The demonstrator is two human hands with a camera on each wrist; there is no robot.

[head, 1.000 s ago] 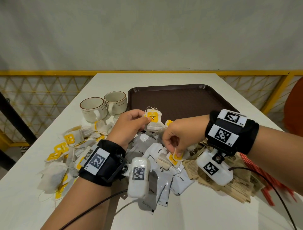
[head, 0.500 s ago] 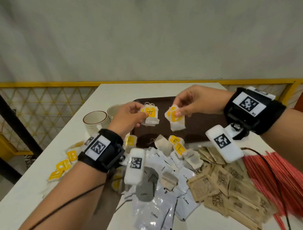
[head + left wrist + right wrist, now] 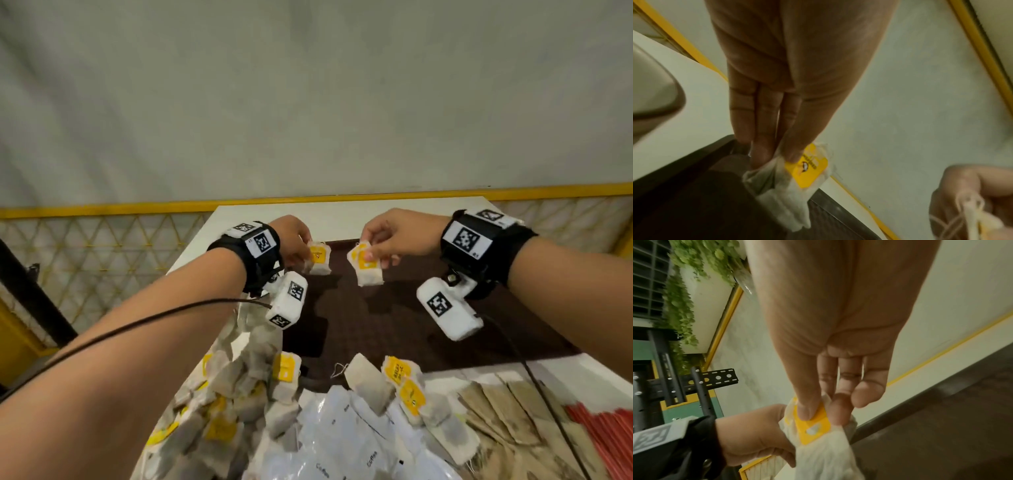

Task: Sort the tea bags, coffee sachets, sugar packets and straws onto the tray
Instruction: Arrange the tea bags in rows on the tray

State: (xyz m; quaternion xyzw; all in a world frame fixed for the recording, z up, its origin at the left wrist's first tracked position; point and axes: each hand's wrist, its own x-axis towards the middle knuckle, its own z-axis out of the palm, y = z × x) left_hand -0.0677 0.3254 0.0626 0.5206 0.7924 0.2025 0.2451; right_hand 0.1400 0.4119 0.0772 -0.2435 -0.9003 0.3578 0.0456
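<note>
My left hand [image 3: 297, 241] pinches a white tea bag with a yellow tag [image 3: 318, 257] over the far left part of the dark brown tray [image 3: 404, 329]. My right hand [image 3: 380, 240] pinches another tea bag [image 3: 365, 269] over the tray's far middle. The left wrist view shows thumb and fingers [image 3: 764, 142] closed on the tea bag [image 3: 789, 183] above the tray corner [image 3: 694, 194]. In the right wrist view thumb and fingertips hold the yellow tag [image 3: 813, 425]. Loose tea bags [image 3: 239, 394], white coffee sachets [image 3: 342, 445], brown sugar packets [image 3: 507, 414] and red straws [image 3: 606, 431] lie near me.
The white table [image 3: 342, 219] ends just past the tray; a yellow rail and mesh fence [image 3: 102, 246] run behind it. A cup's rim [image 3: 653, 89] shows blurred left of the tray in the left wrist view. Cables trail from both wrists.
Both hands have carried their tea bags farther from me, from above the pile to over the tray's far part. The head view has tilted up, hiding the cups.
</note>
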